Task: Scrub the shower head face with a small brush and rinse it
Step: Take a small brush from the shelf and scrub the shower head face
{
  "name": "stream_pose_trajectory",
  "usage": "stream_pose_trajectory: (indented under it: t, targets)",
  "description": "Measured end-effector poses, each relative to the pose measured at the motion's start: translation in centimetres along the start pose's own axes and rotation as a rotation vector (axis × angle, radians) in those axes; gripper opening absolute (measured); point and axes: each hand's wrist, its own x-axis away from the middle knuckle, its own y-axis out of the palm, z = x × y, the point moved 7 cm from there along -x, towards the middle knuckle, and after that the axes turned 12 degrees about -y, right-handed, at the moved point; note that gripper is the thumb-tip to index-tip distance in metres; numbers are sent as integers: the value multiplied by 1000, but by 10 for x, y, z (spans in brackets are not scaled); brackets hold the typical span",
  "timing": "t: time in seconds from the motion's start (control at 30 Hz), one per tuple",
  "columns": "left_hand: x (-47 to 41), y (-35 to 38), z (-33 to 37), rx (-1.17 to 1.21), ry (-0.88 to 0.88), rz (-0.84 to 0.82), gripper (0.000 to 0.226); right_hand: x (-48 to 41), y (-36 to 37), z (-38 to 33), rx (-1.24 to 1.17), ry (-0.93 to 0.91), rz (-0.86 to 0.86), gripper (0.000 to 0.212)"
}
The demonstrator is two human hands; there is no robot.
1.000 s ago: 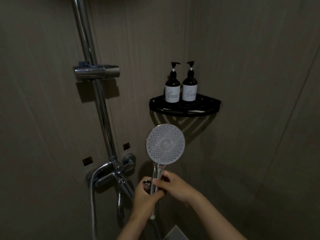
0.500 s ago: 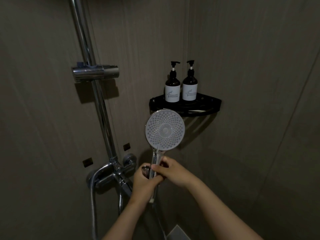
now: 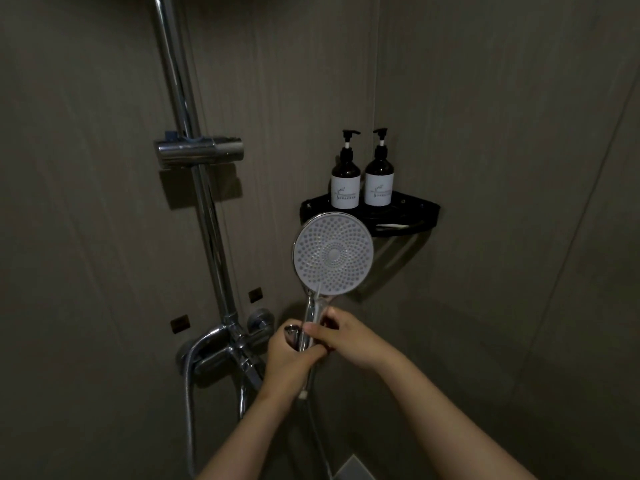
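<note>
Dim grey shower walls meet in a corner. Both hands clench one chrome handle: the left hand wraps it from below, and the right hand pinches it just above with thumb and fingers. From that grip the shower head stands straight up, its round, pale, dotted face turned toward the person. No brush is visible, so scrubbing looks not yet begun. Behind the head, a black corner shelf carries two dark pump bottles. A shiny rail rises at left.

Dim, murky picture; wide-angle bending at edges; soft shadows on walls.
</note>
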Motion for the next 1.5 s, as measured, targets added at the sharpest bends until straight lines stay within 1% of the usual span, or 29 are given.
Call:
stream_pose_trajectory:
  t: [0.13,0.2,0.27,0.33,0.4,0.47,0.53,0.6,0.63,0.73,0.87,1.0,1.1,1.2,1.23,1.3,1.33,1.4,1.43,1.5]
  targets:
    - [-8,0,25,9,42,30,23,-9,-10,-28,35,-31,16,12]
    - [-12,3,43,17,73,30,22,-16,-19,-46,67,-62,33,18]
    - [-16,5,60,27,95,23,21,-24,-27,-62,100,-98,45,20]
    - [-20,9,77,50,104,8,20,-33,-35,-77,125,-119,43,17]
    - [-25,12,92,76,116,13,19,-42,-45,-89,121,-137,43,9]
    - [-30,14,106,91,112,26,21,-50,-64,-104,100,-139,108,3]
    - [-36,17,116,91,90,20,22,-57,-89,-119,128,-149,192,16]
    - [-41,19,124,92,62,20,22,-65,-111,-133,204,-179,232,29]
    - [-44,20,126,98,44,20,22,-70,-119,-138,260,-187,233,32]
    - [-56,24,132,131,14,19,25,-85,-139,-148,421,-181,226,29]
    - [-73,27,138,138,13,19,24,-108,-169,-140,608,-113,275,21]
    - [-85,31,137,151,23,13,22,-128,-190,-117,819,32,277,22]
    - [-97,32,134,153,24,11,22,-140,-197,-101,879,157,231,24]
    - [-107,32,131,140,19,3,22,-153,-203,-78,887,280,213,32]
    - [-109,32,130,135,23,5,22,-156,-203,-71,904,321,195,31]
    - [-113,33,129,133,31,11,21,-163,-203,-57,958,391,153,15]
    - [-114,33,129,131,34,15,22,-165,-202,-53,989,420,143,11]
    - [-117,34,126,132,33,20,22,-168,-204,-47,1051,457,139,21]
    - [-119,34,125,135,28,20,22,-171,-205,-45,1073,472,128,22]
    - [-121,35,122,136,17,18,23,-176,-208,-42,1089,527,107,17]
